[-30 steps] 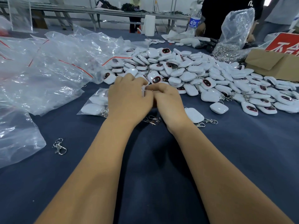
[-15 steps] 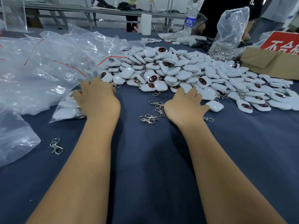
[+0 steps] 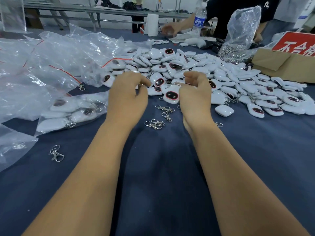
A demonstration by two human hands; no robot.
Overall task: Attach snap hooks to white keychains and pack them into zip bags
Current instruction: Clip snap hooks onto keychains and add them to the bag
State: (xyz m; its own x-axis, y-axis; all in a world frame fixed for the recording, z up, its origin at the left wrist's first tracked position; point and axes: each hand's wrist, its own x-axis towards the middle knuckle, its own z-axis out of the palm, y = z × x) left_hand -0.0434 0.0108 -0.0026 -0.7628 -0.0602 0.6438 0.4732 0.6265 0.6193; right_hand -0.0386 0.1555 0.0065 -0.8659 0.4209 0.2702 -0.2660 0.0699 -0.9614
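On the dark blue felt-like tabletop [image 3: 162, 167], seen from the head camera, we find both forearms reaching forward side by side. Our left hand [image 3: 127, 97] has its fingers curled downward, the fingertips pinching what looks like a small metal ring at about the edge of the pile; we cannot tell exactly what it is. Our right hand [image 3: 196, 96] curls its fingers round the short chain of a white keychain [image 3: 171, 95], a smooth, rounded-square plastic shell with a glossy dark face rimmed in red, which hangs tilted just beside the thumb.

Behind the hands lies the heap of white keychains [image 3: 213, 72], pebble-shaped and shiny, some face up, some showing plain backs. Between the wrists, loose snap hooks [image 3: 155, 123] of bright silver wire lie on the cloth in small tangles; a lone snap hook [image 3: 56, 154] lies well apart to the left. Just beside the left wrist lies a filled zip bag [image 3: 68, 113], clear and crinkled, with keychains inside. Further left, empty zip bags [image 3: 42, 65] with red seal strips pile up in glossy folds. At the far right stands a brown cardboard box [image 3: 281, 65], with a clear sack of metal hooks [image 3: 238, 40] near it.
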